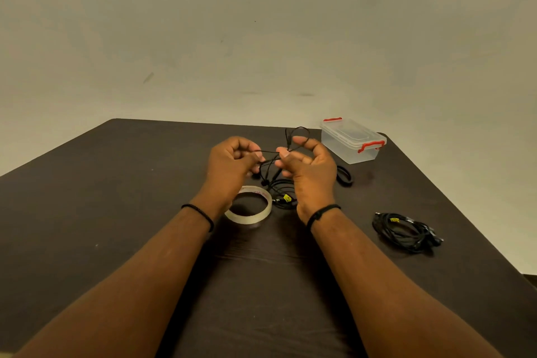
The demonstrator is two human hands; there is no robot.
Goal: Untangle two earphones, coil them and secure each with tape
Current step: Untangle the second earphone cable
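Head view: we pinch a thin black earphone cord (pixel 270 154) between our left hand (pixel 232 166) and right hand (pixel 308 168). It hangs tangled, yellow-tagged, beside the tape roll (pixel 250 206).

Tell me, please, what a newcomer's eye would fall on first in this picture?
Two hands, left and right, raised mid-table, pinching a black earphone cable strung between them. Just beneath lies a clear tape roll. To the right sit a coiled black bundle and, farther back, a clear box with red clips.
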